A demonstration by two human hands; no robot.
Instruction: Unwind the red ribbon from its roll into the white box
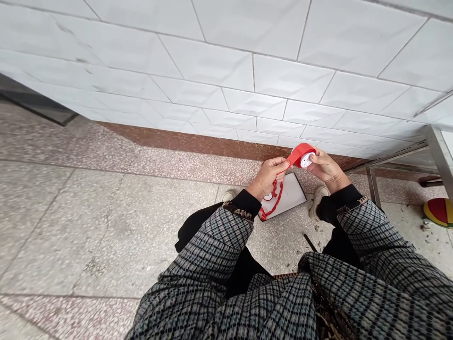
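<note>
My right hand (327,167) grips a roll of red ribbon (303,155) with a white core, held up in front of me. My left hand (269,177) pinches the free red strip (292,159) pulled off the roll; more red ribbon (275,200) dangles in loops below that hand. Under both hands a white sheet or board (292,193) lies on the floor between my shoes. My checked sleeves and dark trousers fill the lower part of the view.
A white tiled wall (226,71) with a reddish base strip runs across the back. A metal table leg and frame (439,158) stand at the right, with a red and yellow ball (440,211) beneath. Small scraps litter the speckled floor (88,212).
</note>
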